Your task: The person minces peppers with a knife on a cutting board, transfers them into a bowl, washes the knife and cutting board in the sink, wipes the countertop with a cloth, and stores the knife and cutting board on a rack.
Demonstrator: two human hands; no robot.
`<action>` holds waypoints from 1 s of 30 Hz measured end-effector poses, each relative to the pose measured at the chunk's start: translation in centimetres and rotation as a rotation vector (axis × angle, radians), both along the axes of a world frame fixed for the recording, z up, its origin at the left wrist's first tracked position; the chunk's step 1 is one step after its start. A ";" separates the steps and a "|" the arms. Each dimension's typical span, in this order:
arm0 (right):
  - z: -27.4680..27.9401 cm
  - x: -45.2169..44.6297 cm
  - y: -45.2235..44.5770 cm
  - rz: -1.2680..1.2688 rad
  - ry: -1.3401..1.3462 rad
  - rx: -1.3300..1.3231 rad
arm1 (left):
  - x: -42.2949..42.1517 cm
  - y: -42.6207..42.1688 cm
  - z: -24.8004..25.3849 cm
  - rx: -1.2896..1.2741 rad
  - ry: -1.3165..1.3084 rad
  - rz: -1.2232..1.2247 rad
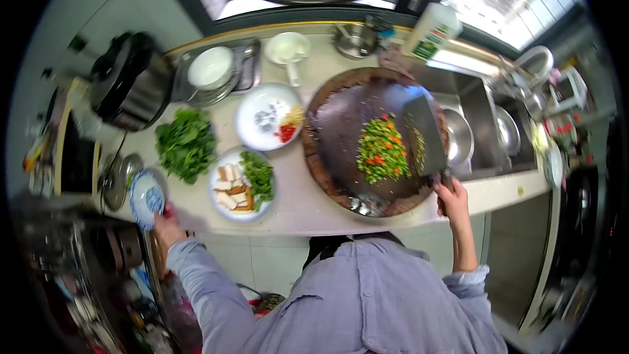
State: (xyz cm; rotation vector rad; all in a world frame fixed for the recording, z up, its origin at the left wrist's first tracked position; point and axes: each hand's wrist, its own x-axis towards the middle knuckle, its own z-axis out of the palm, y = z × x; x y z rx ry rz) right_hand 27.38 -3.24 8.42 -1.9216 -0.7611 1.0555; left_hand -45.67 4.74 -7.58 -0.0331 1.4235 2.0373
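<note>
At the counter's left end, my left hand (169,228) grips the rim of a small blue-and-white patterned plate (146,198). My right hand (452,198) is wrapped around the handle of a broad cleaver (424,136), whose blade lies over the right part of a round wooden chopping board (324,187). Bits of chopped green cling to the blade. Left of it on the board is a heap of finely chopped green and orange-red vegetables (382,151).
Between my hands stand a plate of tofu pieces and greens (233,187), a plate with chopped garlic and red pepper (262,118), and leafy greens (186,144). A pressure cooker (131,82) is at the back left. The sink (481,124) holds metal bowls, right of the board.
</note>
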 end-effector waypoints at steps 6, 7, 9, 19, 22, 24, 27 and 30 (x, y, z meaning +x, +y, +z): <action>1.0 -0.6 3.2 0.262 -0.882 0.088 | -3.1 -2.6 -3.2 -0.052 0.295 -0.067; 1.0 -0.7 3.7 0.309 -0.982 0.116 | -1.8 -3.0 -1.5 -0.070 0.244 0.050; 1.2 -1.0 4.4 0.408 -0.976 0.098 | 1.0 -3.3 3.8 -0.103 0.167 0.217; 0.1 1.8 2.3 0.276 -0.228 0.105 | 26.3 3.5 17.0 -0.118 0.330 -0.567; -0.1 2.6 0.2 0.086 0.191 0.081 | 36.8 6.9 15.2 -0.180 0.186 -0.777; -0.4 3.3 -1.8 -0.030 0.297 0.017 | 43.0 8.3 14.6 -0.060 0.063 -0.896; -2.0 3.8 -5.0 -0.141 0.449 0.013 | 48.5 10.3 12.3 -0.129 0.033 -0.928; -3.2 3.1 -6.8 -0.167 0.561 0.012 | 50.4 11.1 11.0 -0.201 0.061 -0.932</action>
